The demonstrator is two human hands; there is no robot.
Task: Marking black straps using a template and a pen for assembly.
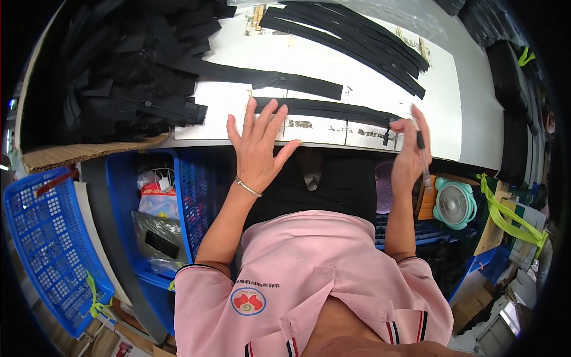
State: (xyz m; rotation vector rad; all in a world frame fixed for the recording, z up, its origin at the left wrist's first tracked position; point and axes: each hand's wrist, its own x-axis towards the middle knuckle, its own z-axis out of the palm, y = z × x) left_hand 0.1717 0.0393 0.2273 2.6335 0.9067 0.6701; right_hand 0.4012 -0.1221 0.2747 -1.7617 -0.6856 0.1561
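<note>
On the left, a blue mesh basket (50, 223) is standing near a blue crate (189, 199); on the right, a turquoise fan (455, 204) is standing near a green ribbon (516, 231).

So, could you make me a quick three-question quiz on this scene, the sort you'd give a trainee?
1. True or false: the left hand is pressing down on the big heap of black strips.
2. Fill in the blank: the right hand is holding a ____.
3. Where is the mint-green fan?
A) Left of both hands
B) Right of both hands
C) Between the hands

Key:
1. False; it touches the single black zipper laid out in front of it.
2. Pen.
3. B.
</note>
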